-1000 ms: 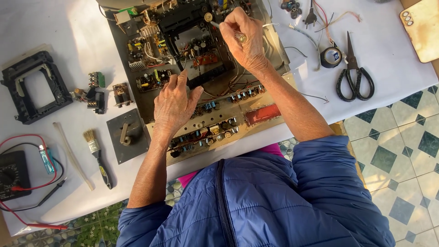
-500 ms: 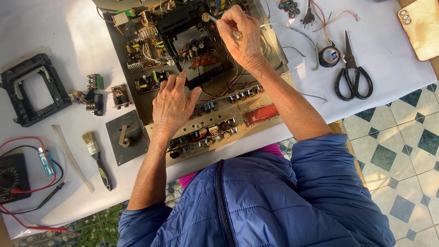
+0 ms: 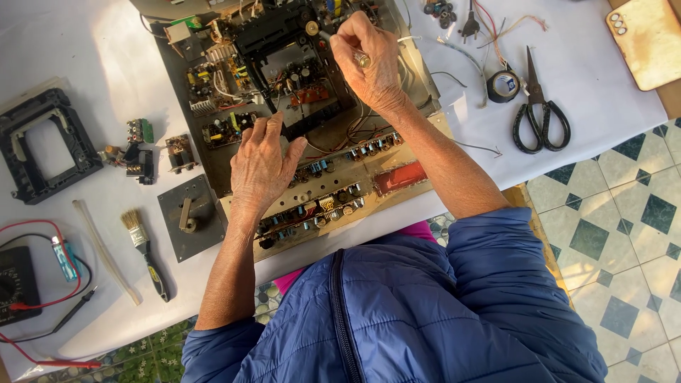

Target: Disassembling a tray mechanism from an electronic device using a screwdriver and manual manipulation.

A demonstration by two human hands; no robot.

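The chassis (image 3: 305, 128), an opened electronics unit w/ several circuit boards, lies in the middle of the white surface (image 3: 85, 50), directly in front of the person. Left hand (image 3: 264, 167) rests flat on the front part of it, fingers (image 3: 273, 131) spread and pressing down on the boards, holding nothing. Right hand (image 3: 369, 60) is up over the rear boards, fingers curled tight and pinching a thin metal tool (image 3: 358, 55); its tip points down among the parts, exact contact spot hidden by the hand.

Handling, as a judgement: chassis looks heavy and stiff, a metal frame, so it should stay put under a flat palm. The boards, wires and small upright components look fragile; best gripped by the frame edges, not by boards or loose wires. The tool is light, slim, probably slippery; a pinch near the tip gives control.

Nearby: scissors (image 3: 539, 117) and tape roll (image 3: 502, 85) to the right, brush (image 3: 145, 252) and meter (image 3: 18, 284) w/ red leads to the left, black frame (image 3: 42, 145) far left.
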